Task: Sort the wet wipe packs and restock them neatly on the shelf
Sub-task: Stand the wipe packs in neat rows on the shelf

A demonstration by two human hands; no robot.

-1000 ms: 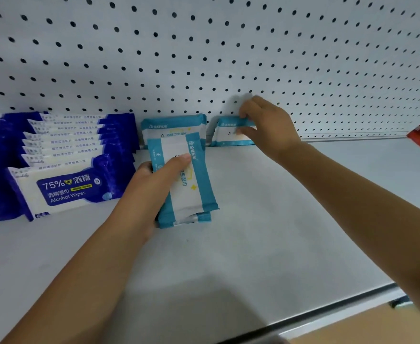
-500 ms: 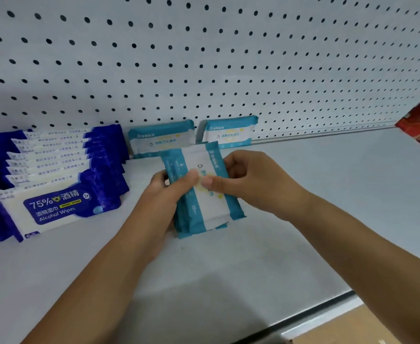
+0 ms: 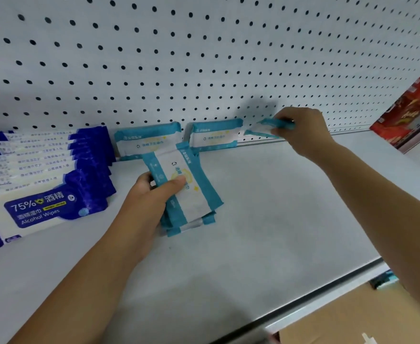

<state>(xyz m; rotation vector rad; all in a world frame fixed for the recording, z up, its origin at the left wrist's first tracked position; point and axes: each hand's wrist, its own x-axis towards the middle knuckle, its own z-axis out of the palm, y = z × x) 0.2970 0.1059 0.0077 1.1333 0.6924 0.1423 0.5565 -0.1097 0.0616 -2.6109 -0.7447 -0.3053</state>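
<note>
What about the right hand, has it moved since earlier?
Yes. The right hand went from the held stack back to the pegboard, right of the two standing teal packs.

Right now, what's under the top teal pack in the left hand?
At least one more teal pack, its lower edges showing below the top pack. The left hand and top pack cover the rest; count unclear.

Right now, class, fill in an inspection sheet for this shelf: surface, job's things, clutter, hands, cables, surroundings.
Surface: white shelf, pegboard behind.
Job's things: blue packs in a row at left; two teal packs upright against the pegboard.
Clutter: nothing seen.
Hands: left hand grips a teal stack; right hand pinches a teal pack near the back.
Cables: nothing seen.
Surroundings: red box at right; cardboard box below.
</note>
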